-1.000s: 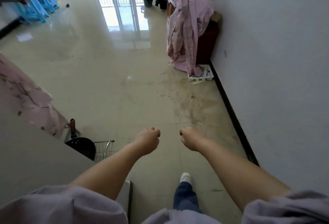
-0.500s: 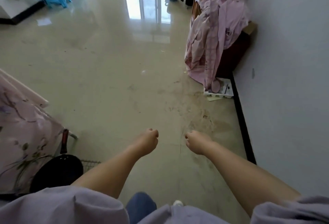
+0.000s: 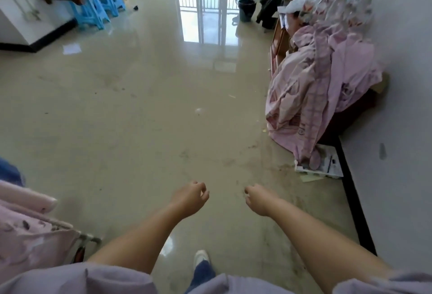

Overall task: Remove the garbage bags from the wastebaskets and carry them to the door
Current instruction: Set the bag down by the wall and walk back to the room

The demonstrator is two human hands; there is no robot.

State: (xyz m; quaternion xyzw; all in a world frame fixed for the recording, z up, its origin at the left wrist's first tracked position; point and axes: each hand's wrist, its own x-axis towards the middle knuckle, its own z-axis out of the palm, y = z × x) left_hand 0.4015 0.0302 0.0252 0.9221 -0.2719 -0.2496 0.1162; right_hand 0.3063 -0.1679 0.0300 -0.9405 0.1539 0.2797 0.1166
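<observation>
both hands hang empty over the floor (image 3: 140, 111): left hand (image 3: 190, 199) loosely curled, right hand (image 3: 257, 200) likewise, gripping nothing. the only likely wastebasket is a dark bin (image 3: 246, 10) far beyond the pink bedding (image 3: 322, 97) (no bag visible from here). risk, i judge: the glossy floor near that bedding looks smeared, so 1 hurried step could slip

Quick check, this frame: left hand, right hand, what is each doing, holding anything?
Left hand: fingers loosely curled, holding nothing.
Right hand: fingers loosely curled, holding nothing.
No garbage bag in either grip.
</observation>
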